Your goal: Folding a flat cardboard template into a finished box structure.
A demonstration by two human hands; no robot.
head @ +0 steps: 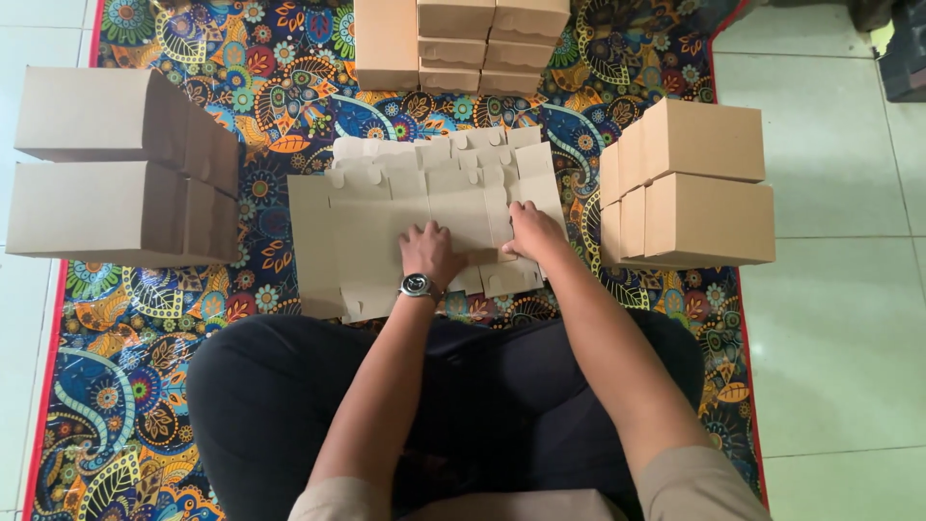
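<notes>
Both hands, left hand (431,253) and right hand (533,232), press spread on the flat die-cut brown cardboard blank (386,222) at the patterned colourful mat's (145,318) centre; folding its flaps seemingly needs a firm crease.

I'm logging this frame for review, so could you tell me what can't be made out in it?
Head view only:
- Left hand and right hand: palms pressed on the flat cardboard blanks; the card beneath them is hidden.
- Number of blanks: the sheets overlap, so no count.
- Top stack of boxes: cut off by the upper edge.
- Dark object: cut by the top right corner; kind unclear.
- Folded boxes left and right: contents hidden.
</notes>
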